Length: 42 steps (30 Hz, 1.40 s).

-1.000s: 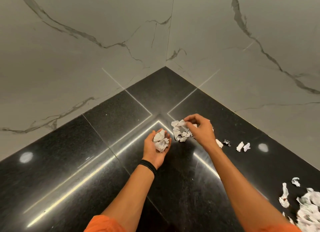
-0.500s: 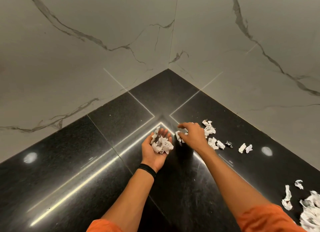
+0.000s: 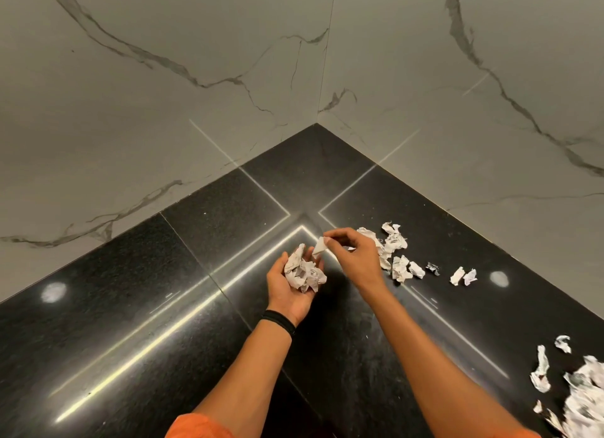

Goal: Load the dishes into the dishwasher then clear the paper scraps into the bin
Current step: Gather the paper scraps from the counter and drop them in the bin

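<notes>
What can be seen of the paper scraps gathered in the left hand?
The paper scraps are a loose heap of crumpled white pieces with faint grey print, lying in the upturned left hand, whose fingers curl round them, above the glossy black countertop near the wall corner. Just above, the right hand pinches one small scrap more.

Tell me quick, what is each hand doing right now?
Left hand: cupped palm-up, holding a wad of crumpled white paper scraps.
Right hand: pinching one small white paper scrap.

Scraps [image 3: 395,241] on counter [image 3: 130,307], before wall corner [image 3: 322,111].
</notes>
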{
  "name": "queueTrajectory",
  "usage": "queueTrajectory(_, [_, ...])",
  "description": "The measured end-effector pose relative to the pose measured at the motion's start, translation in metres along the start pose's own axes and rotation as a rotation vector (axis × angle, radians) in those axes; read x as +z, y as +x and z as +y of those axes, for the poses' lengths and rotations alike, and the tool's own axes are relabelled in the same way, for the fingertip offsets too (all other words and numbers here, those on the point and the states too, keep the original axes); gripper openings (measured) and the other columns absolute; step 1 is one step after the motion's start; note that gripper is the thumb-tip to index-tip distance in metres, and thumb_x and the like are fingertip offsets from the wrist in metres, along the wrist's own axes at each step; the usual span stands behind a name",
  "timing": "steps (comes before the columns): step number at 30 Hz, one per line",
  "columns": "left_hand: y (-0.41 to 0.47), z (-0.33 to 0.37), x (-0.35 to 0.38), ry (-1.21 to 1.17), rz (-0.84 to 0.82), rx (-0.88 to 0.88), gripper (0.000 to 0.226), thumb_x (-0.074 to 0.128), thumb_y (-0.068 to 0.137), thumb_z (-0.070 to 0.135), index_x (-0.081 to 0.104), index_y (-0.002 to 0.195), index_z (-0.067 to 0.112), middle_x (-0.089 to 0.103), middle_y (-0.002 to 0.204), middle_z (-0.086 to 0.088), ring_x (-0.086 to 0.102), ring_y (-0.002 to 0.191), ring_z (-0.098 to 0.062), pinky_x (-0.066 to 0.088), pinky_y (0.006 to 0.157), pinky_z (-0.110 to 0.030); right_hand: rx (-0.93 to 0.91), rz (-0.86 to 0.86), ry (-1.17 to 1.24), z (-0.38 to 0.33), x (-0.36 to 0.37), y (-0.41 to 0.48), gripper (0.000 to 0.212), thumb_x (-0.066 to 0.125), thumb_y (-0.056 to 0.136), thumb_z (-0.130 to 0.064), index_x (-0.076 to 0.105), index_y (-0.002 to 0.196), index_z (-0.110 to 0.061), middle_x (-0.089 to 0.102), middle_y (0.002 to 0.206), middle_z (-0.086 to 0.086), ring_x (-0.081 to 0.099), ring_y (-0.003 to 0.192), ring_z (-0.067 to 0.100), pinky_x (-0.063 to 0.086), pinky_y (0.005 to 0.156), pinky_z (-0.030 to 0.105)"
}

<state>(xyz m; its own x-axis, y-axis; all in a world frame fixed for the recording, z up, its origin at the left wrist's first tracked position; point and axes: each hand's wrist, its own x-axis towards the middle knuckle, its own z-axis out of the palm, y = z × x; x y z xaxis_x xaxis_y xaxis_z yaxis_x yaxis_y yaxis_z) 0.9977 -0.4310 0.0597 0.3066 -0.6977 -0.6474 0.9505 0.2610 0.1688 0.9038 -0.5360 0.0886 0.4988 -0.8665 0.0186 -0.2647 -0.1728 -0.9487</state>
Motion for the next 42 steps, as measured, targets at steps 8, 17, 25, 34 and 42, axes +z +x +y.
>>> queueTrajectory(8, [-0.005,-0.007,-0.002,0.006,-0.045,-0.019,0.038,0.048,0.100,0.035,0.070,0.111,0.005,0.071,0.103,-0.018,0.070,0.093,-0.032,0.051,0.096,-0.044,-0.079,-0.133,-0.034,-0.015,0.016,-0.044,0.012,0.081,0.084,-0.017,0.078,0.094,-0.023,0.073,0.093,-0.012,0.065,0.092,0.004,0.046,0.081,0.013])
queueTrajectory(17, [-0.007,-0.003,-0.004,-0.060,-0.019,-0.006,0.044,0.045,0.103,0.033,0.064,0.125,0.000,0.067,0.119,-0.019,0.064,0.109,-0.033,0.053,0.087,-0.045,0.046,-0.094,-0.649,0.051,-0.051,0.005,0.023,0.075,0.085,-0.018,0.075,0.107,-0.023,0.070,0.100,-0.004,0.065,0.087,0.015,0.046,0.075,0.029])
queueTrajectory(25, [-0.001,-0.003,-0.010,-0.035,0.002,-0.009,0.046,0.047,0.103,0.034,0.062,0.131,0.001,0.067,0.125,-0.019,0.063,0.116,-0.033,0.052,0.089,-0.045,-0.062,-0.097,-0.704,0.068,-0.044,-0.016,0.032,0.073,0.090,-0.028,0.067,0.121,-0.028,0.058,0.110,-0.008,0.055,0.100,0.012,0.048,0.084,0.033])
queueTrajectory(34, [-0.004,-0.001,-0.011,-0.032,0.005,0.025,0.048,0.046,0.103,0.034,0.060,0.134,0.000,0.064,0.129,-0.019,0.060,0.120,-0.034,0.052,0.090,-0.045,-0.229,-0.348,-0.779,0.056,-0.036,-0.017,0.017,0.064,0.091,-0.026,0.074,0.105,-0.023,0.061,0.102,-0.006,0.056,0.099,0.016,0.045,0.081,0.030])
queueTrajectory(42, [-0.004,-0.006,-0.014,0.012,0.026,0.010,0.048,0.049,0.100,0.037,0.062,0.129,0.001,0.065,0.119,-0.019,0.064,0.107,-0.033,0.047,0.107,-0.046,-0.173,-0.075,-0.303,0.013,-0.020,-0.043,0.006,0.073,0.089,-0.019,0.074,0.094,-0.023,0.069,0.088,-0.013,0.062,0.083,0.005,0.049,0.074,0.018])
